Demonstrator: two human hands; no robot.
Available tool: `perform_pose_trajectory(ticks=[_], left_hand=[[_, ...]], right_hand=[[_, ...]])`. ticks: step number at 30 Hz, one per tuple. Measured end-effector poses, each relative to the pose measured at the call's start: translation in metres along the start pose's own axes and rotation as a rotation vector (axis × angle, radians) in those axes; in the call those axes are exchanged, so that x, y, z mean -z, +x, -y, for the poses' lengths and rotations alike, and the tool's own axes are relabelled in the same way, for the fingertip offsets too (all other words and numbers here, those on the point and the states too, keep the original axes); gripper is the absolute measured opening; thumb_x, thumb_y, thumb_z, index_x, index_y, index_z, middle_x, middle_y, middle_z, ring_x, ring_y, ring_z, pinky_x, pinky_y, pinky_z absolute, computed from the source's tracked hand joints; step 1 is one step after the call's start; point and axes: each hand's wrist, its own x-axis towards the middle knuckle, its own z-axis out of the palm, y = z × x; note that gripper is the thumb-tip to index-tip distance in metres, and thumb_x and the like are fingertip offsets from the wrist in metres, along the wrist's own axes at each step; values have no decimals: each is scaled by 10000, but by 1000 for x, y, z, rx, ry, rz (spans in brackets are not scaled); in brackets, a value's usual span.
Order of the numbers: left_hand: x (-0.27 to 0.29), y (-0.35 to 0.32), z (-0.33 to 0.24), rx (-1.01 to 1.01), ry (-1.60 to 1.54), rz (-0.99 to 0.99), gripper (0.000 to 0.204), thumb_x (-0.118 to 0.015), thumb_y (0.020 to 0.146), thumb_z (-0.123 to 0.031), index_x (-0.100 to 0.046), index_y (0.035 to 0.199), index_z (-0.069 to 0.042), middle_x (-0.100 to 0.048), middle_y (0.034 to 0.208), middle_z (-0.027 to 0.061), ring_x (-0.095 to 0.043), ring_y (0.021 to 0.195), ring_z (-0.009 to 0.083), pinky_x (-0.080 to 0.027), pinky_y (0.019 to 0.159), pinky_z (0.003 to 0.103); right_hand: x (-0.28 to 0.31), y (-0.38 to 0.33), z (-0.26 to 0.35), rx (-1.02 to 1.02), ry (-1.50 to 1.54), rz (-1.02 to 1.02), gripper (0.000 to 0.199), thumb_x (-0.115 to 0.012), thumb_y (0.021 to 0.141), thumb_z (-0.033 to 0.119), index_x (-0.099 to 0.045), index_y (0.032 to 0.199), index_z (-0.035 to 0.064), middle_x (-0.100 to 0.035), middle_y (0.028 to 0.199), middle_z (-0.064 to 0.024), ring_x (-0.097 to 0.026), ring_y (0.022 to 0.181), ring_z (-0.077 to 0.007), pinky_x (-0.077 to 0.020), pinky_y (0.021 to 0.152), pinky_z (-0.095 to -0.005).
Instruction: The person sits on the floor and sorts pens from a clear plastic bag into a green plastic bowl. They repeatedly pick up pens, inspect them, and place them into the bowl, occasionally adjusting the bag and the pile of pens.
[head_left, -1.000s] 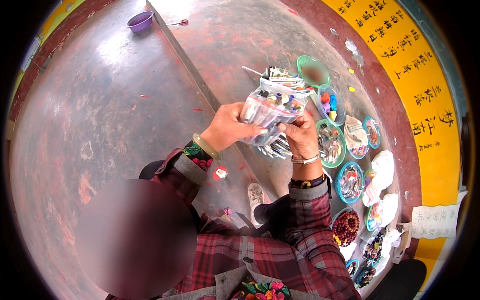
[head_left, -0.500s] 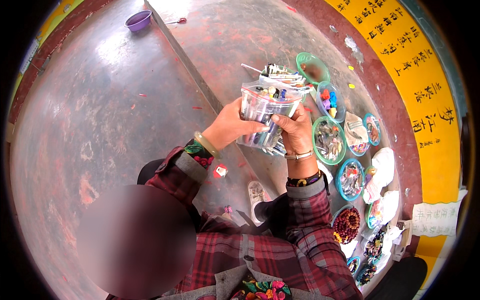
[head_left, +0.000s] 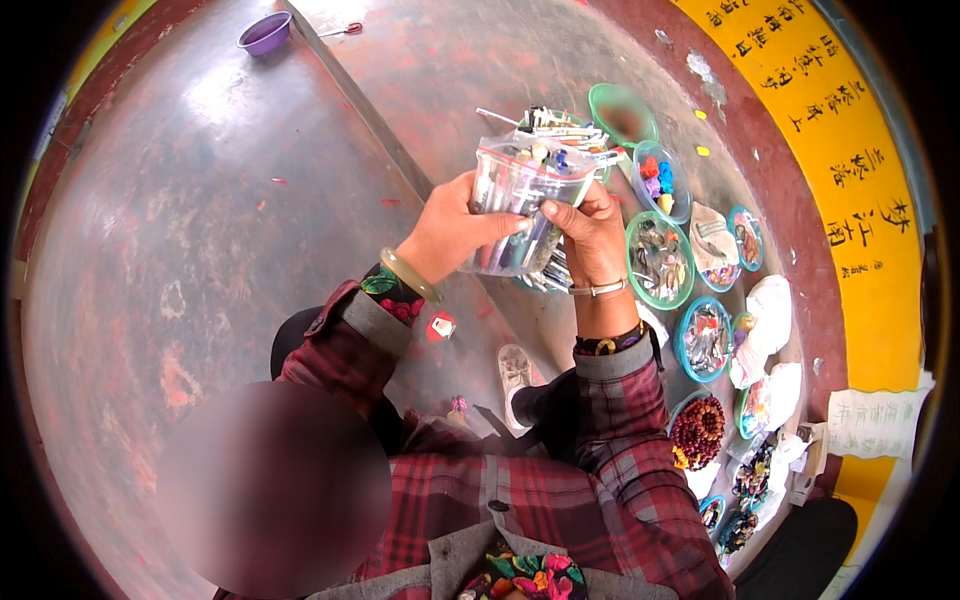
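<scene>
Between my hands I hold a clear plastic zip bag [head_left: 520,190] with a red strip along its top edge. It is filled with pens or similar slim sticks. My left hand [head_left: 455,230] grips the bag's left side, thumb across its front. On the right side my right hand [head_left: 592,235] grips it, thumb pressed on the front near the middle. Behind the bag, a pile of pens and thin sticks [head_left: 565,125] shows partly; the bag hides the rest.
Along the right stand several small baskets: a green one of small items [head_left: 660,262], a blue one with colourful lumps [head_left: 661,182], a blue one of metallic-looking pieces [head_left: 703,340]. Dark red beads [head_left: 697,432] lie lower. A purple basin [head_left: 264,34] and red-handled scissors [head_left: 346,29] lie far left.
The bag and both hands sit slightly higher and a little to the left in view. My grip on the bag stays the same.
</scene>
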Motion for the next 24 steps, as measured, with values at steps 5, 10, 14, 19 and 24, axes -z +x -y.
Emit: perform_pose_trajectory(ticks=[5, 10, 14, 19, 24], left_hand=[[7, -2, -8, -46, 68, -43, 299, -649, 775, -8, -578, 1065, -24, -629, 852, 19, -554, 608, 69, -423, 450, 211], [20, 4, -23, -148, 34, -82, 281, -640, 783, -12, -583, 1058, -20, -638, 872, 30, -576, 668, 80, -438, 478, 212], [29, 1, -38, -190, 22, -60, 257, -651, 771, -7, -593, 1020, -26, -640, 883, 44, -597, 694, 110, -463, 473, 229], [31, -1, -45, -228, 34, -39, 252, -657, 771, -8, -590, 1013, -23, -639, 880, 59, -599, 691, 115, -466, 472, 234], [31, 3, -40, -181, 21, -34, 273, -651, 773, 1, -584, 1038, -13, -640, 881, 45, -593, 695, 98, -459, 514, 223]], right_hand=[[4, 2, 15, 24, -94, 70, 410, -637, 794, 1, -532, 1190, 17, -616, 1072, -52, -565, 986, -138, -421, 888, -281], [96, 22, -11, -97, -660, -34, 220, -601, 810, 70, -642, 1020, 17, -662, 934, -50, -609, 855, -159, -471, 763, -292], [147, 24, -57, -184, -1270, 99, 196, -628, 718, 138, -697, 895, 87, -679, 842, -97, -640, 767, -238, -493, 698, -351], [153, 12, -124, -461, -1741, 292, 189, -621, 679, 167, -691, 846, 114, -659, 882, -129, -626, 823, -306, -495, 745, -417], [130, 1, -137, -338, -1912, 277, 164, -586, 747, 165, -658, 861, 71, -620, 931, -133, -596, 916, -309, -504, 775, -406]])
